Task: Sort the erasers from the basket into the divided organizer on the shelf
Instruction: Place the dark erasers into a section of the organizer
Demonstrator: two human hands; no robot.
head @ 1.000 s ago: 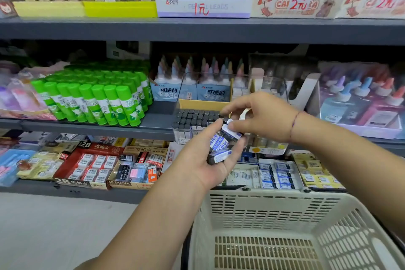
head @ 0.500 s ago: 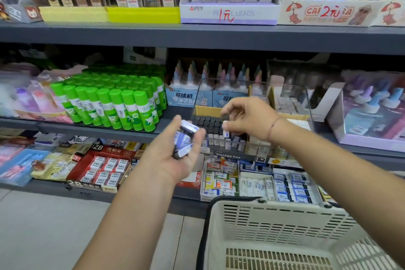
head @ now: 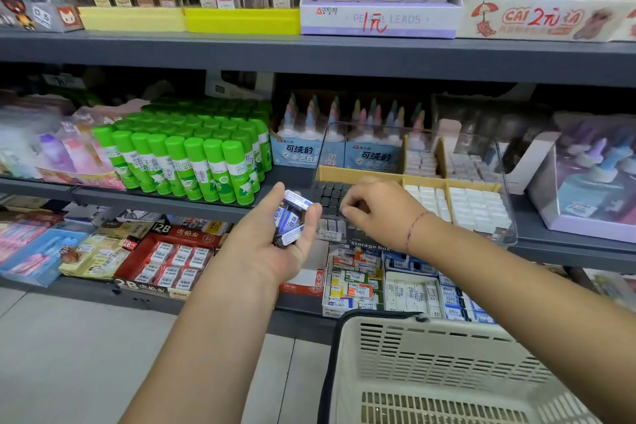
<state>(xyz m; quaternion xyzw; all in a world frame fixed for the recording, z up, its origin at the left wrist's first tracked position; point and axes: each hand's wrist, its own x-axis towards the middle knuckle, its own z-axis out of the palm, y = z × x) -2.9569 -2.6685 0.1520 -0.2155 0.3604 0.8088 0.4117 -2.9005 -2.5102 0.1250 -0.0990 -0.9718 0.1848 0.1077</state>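
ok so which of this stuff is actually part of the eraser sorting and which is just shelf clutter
In the job:
- erasers, gripped in the left hand
- right hand, fingers curled down at the organizer, over its black erasers
- basket

Just lying about:
- glue sticks
- pencil leads box
- 2B box

The left hand [head: 272, 248] grips erasers [head: 292, 220]; the right hand [head: 382, 210] curls inside the organizer [head: 344, 174].

We saw green-capped glue sticks [head: 192, 162] massed beside blue cartons of pastel-capped glue bottles [head: 297, 151], under a white pencil-leads box [head: 378, 17].
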